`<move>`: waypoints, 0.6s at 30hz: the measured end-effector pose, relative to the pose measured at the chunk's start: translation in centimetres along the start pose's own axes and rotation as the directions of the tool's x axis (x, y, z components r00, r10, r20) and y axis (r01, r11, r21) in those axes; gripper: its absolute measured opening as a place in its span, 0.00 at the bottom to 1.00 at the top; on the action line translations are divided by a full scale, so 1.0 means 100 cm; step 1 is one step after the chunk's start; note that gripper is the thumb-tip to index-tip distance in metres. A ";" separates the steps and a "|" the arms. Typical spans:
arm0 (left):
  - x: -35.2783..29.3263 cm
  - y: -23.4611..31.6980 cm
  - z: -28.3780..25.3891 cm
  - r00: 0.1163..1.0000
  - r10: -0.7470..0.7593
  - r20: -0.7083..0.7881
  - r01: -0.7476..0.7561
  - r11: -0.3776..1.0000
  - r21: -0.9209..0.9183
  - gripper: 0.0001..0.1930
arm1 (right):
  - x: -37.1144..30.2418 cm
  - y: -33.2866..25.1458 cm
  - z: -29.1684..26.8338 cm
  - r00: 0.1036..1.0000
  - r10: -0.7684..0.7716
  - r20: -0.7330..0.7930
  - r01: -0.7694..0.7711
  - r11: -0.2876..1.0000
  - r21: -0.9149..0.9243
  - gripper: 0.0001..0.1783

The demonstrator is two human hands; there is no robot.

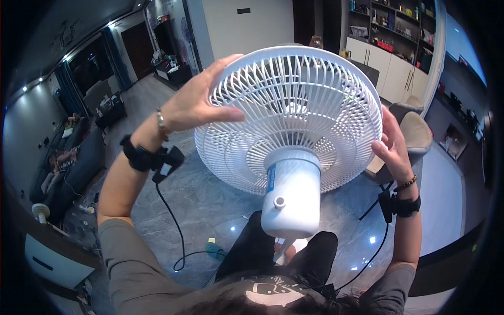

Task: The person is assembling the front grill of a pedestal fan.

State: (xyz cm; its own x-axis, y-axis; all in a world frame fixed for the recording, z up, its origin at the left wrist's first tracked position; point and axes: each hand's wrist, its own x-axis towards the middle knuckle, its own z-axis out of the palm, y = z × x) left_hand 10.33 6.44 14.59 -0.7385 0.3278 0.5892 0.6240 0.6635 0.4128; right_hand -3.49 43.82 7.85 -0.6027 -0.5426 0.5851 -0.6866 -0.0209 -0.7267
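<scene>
A white electric fan (290, 210) stands in front of me with the back of its motor housing toward me. Its round wire guard (247, 152) encloses the blades. My left hand (197, 100) grips the guard's upper left rim, thumb across the bars and fingers along the outer edge. At the right rim, my right hand (394, 144) holds the guard with its thumb on the near side; its fingers are partly hidden behind the edge. A small round knob (279, 202) sticks out from the housing. The fan's pole runs down between my knees, mostly hidden.
Beige chairs (417, 128) stand close on the right, near a white cabinet (391, 68) with shelves above. A dark sofa (86, 152) with people on it lines the left side. Black cables (181, 231) hang from straps on both my wrists.
</scene>
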 end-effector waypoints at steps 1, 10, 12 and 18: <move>-0.005 -0.003 0.006 0.998 0.024 -0.056 -0.025 1.000 -0.010 0.47 | 0.008 -0.008 0.007 1.000 -0.006 0.011 0.006 1.000 -0.002 0.49; -0.001 0.010 0.027 0.952 0.202 -0.231 -0.180 0.977 0.112 0.41 | 0.100 -0.107 0.070 0.793 -0.402 0.458 0.598 0.370 -0.711 0.52; -0.004 0.014 0.025 0.955 0.203 -0.218 -0.163 0.968 0.191 0.40 | 0.109 -0.114 0.080 0.797 -0.365 0.481 0.600 0.381 -0.703 0.50; -0.008 0.014 0.026 0.945 0.204 -0.254 -0.130 0.951 0.280 0.41 | 0.117 -0.111 0.087 0.726 -0.463 0.509 0.679 0.362 -0.639 0.45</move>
State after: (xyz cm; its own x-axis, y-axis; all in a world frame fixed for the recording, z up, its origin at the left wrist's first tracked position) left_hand 11.15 8.85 12.86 -0.5056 0.2744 0.8180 0.6182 0.7765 0.1216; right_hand 0.61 30.42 19.64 0.0873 -0.8112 0.5783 -0.9175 0.1606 0.3638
